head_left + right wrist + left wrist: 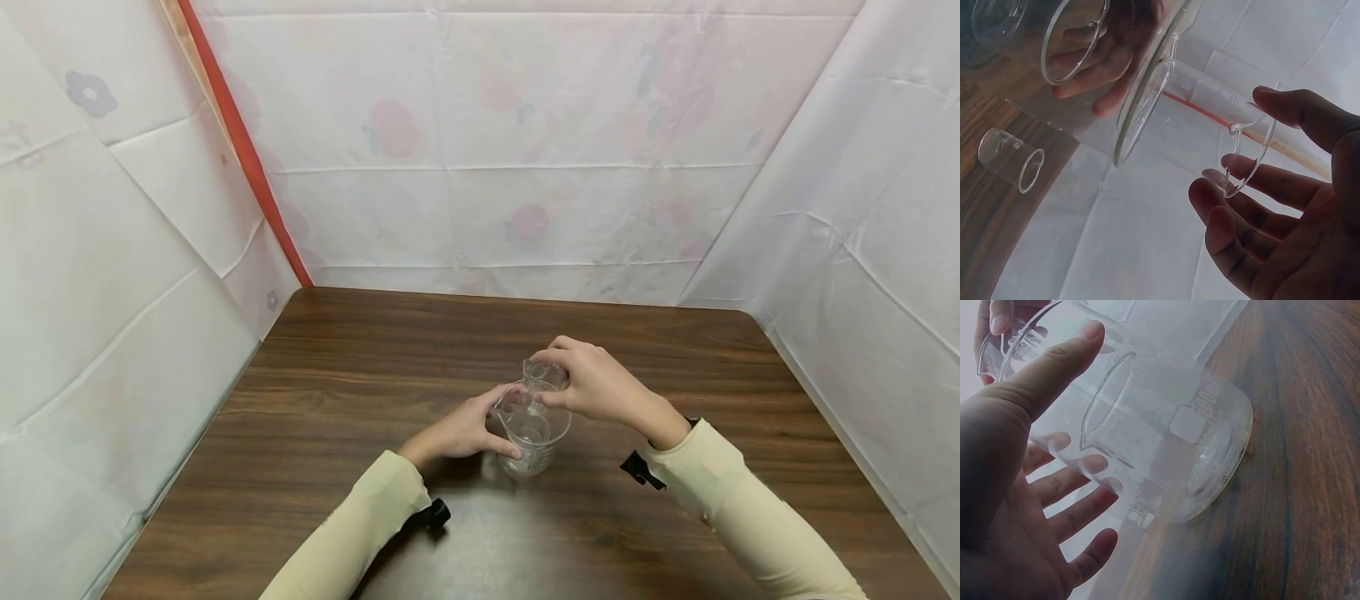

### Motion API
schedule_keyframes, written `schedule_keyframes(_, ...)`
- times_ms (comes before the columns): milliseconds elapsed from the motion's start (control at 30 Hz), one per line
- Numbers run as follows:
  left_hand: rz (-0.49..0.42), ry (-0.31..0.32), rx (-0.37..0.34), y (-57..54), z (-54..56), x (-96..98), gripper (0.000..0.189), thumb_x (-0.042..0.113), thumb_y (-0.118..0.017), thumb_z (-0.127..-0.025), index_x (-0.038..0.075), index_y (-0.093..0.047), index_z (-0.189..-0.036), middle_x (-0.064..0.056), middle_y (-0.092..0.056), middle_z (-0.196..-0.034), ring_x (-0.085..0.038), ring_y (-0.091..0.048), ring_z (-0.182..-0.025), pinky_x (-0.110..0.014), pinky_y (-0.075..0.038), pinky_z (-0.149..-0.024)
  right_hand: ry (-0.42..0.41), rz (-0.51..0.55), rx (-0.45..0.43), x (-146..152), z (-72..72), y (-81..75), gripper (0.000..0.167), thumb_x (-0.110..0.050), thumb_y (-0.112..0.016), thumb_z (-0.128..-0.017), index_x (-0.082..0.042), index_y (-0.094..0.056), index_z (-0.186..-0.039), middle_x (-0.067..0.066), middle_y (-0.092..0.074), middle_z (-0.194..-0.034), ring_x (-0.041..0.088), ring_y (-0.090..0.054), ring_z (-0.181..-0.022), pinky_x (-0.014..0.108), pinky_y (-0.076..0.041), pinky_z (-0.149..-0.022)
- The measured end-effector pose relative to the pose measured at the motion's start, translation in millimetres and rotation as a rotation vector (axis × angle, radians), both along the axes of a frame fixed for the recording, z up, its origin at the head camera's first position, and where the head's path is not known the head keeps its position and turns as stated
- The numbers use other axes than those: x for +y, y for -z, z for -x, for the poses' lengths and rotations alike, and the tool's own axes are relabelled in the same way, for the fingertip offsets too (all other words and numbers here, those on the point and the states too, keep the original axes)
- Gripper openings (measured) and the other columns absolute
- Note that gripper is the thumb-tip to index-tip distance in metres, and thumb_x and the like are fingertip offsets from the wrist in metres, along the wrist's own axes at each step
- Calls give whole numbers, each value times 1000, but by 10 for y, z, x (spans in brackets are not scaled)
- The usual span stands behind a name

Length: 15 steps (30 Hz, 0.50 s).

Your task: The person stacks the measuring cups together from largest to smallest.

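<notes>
A large clear glass beaker (528, 460) stands on the wooden table. My left hand (467, 429) holds its side, thumb at the front and fingers around the far left. Inside it sits a smaller beaker (1125, 434), its spouted rim showing through the glass in the left wrist view. My right hand (603, 387) pinches a slim small beaker (1210, 97) near the rim, between thumb and fingers. That beaker is tilted in the right wrist view, and its lower end overlaps the large beaker's mouth; how far in it reaches I cannot tell.
Another small glass beaker (1010, 161) stands on the table beyond the large one in the right wrist view. The dark wooden table (360, 358) is bordered by white patterned sheets (487, 125), with a red strip (247, 158) at the back left corner.
</notes>
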<state>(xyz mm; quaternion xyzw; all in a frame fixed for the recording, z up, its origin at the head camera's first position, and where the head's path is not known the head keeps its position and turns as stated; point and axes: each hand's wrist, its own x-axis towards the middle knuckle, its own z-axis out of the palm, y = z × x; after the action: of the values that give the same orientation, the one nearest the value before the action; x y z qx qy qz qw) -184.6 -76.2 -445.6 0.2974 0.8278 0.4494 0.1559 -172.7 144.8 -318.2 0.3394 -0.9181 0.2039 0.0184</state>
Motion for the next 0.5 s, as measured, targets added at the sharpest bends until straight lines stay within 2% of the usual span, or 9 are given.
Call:
schedule_keyframes(233,9,-6,5,11,3,0,86,37,-84,-74,27,-37,-146,0,-54,-139,-17,-49,-131,-46,-39,-110,-17,-4,-13,-10,-3,39,41,-21,-79,-80,-6,-69,-116,8,-65,-101,13,-55,-71,21,-43,-60)
schedule_keyframes(500,12,-6,11,9,2,2,90,37,-84,-75,19,-36,-149,-2,-53,-142,-19,-48,-133,-45,-37,-113,-44,0,-17,-29,-6,80,42,-22,-80,-79,-5,-69,-115,9,-65,-101,12,-55,-69,20,-43,-60)
